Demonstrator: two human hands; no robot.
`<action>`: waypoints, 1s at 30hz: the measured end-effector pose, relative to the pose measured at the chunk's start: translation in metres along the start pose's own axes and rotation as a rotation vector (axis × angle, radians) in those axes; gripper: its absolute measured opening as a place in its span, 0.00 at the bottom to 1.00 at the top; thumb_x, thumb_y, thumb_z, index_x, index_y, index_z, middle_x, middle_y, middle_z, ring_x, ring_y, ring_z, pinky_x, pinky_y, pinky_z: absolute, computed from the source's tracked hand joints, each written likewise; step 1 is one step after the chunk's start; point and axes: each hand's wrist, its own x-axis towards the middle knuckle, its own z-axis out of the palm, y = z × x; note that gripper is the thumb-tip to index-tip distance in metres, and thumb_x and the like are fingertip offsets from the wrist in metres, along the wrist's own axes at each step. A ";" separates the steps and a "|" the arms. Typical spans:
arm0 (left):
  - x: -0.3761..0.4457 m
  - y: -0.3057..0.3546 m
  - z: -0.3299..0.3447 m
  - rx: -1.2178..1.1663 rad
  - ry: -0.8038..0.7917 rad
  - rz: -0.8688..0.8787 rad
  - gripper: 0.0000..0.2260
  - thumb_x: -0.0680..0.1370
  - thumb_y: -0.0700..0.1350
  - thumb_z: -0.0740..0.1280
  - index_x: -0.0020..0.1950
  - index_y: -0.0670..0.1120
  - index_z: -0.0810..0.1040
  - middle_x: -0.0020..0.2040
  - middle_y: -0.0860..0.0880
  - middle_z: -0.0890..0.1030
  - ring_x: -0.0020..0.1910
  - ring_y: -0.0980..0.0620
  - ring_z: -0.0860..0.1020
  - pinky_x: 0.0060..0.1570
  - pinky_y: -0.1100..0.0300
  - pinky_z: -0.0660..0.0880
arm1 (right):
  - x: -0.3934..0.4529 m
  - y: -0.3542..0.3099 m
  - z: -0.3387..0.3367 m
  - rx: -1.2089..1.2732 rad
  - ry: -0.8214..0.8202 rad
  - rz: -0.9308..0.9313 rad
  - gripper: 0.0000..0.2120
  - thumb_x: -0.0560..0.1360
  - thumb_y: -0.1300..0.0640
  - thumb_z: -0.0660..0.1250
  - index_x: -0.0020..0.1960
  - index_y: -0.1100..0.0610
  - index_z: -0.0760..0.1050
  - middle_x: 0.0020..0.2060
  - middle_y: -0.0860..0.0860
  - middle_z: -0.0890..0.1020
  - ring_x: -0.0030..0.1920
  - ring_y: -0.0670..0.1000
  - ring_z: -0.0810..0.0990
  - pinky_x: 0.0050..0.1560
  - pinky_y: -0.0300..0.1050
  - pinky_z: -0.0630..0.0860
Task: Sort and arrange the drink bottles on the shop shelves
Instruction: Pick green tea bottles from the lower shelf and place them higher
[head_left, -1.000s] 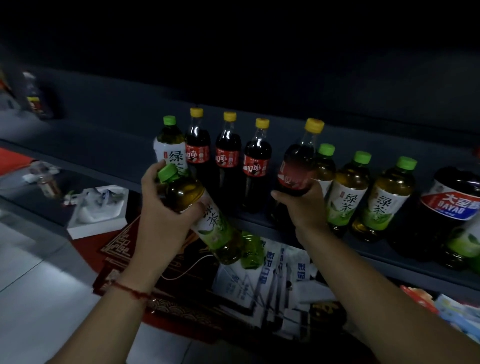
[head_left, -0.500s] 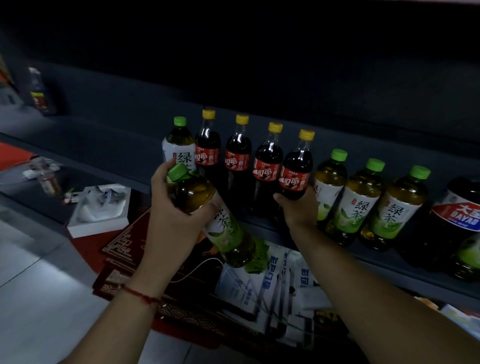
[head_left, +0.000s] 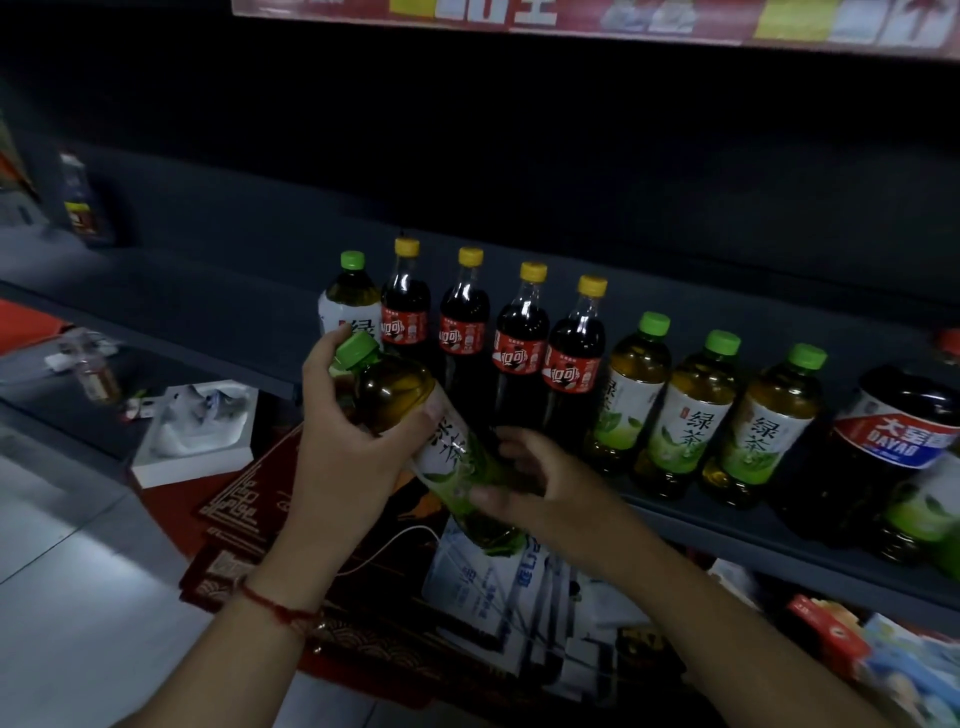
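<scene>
Two hands are shown on one green-tea bottle (head_left: 441, 447), held in front of the shelf (head_left: 218, 312) and clear of it. At the left, the left hand (head_left: 343, 462) is wrapped around the bottle's shoulder, fingers curled behind the neck and thumb laid over the upper label. The green cap (head_left: 357, 349) is directed up and to the left; the base is directed down and to the right, so the long axis is seen to run diagonally, well off upright. Behind the cap, a lone green-tea bottle (head_left: 349, 299) is stood upright at the row's left end, just beside four yellow-capped cola bottles (head_left: 493, 332). At the centre, the right hand (head_left: 524, 483) is closed loosely about the held bottle's lower body; a two-handed grip of this kind is judged to serve re-orienting the bottle before shelving. Further right, three upright green-tea bottles (head_left: 701, 415) are ranged side by side, so like is probably being grouped with like. At the far right, a large dark bottle (head_left: 893, 441) is partly seen.
</scene>
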 end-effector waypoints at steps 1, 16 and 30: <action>-0.001 0.005 0.002 -0.004 -0.006 0.012 0.33 0.72 0.39 0.76 0.67 0.62 0.64 0.58 0.54 0.75 0.51 0.66 0.79 0.44 0.71 0.77 | -0.006 -0.004 -0.002 -0.068 -0.052 -0.032 0.36 0.70 0.39 0.71 0.74 0.41 0.60 0.62 0.36 0.70 0.63 0.39 0.71 0.57 0.36 0.72; 0.058 0.155 0.007 0.016 -0.092 0.268 0.40 0.72 0.42 0.76 0.77 0.60 0.58 0.63 0.57 0.76 0.54 0.63 0.81 0.45 0.69 0.78 | -0.027 -0.128 -0.071 -0.104 0.254 -0.446 0.19 0.65 0.47 0.79 0.48 0.32 0.74 0.46 0.31 0.82 0.48 0.35 0.81 0.50 0.35 0.79; 0.198 0.288 0.023 0.822 0.100 0.700 0.33 0.77 0.56 0.68 0.78 0.62 0.55 0.65 0.48 0.68 0.52 0.51 0.74 0.47 0.58 0.69 | 0.065 -0.284 -0.118 -0.057 0.719 -0.656 0.22 0.66 0.45 0.77 0.53 0.45 0.69 0.46 0.41 0.78 0.44 0.39 0.77 0.40 0.36 0.75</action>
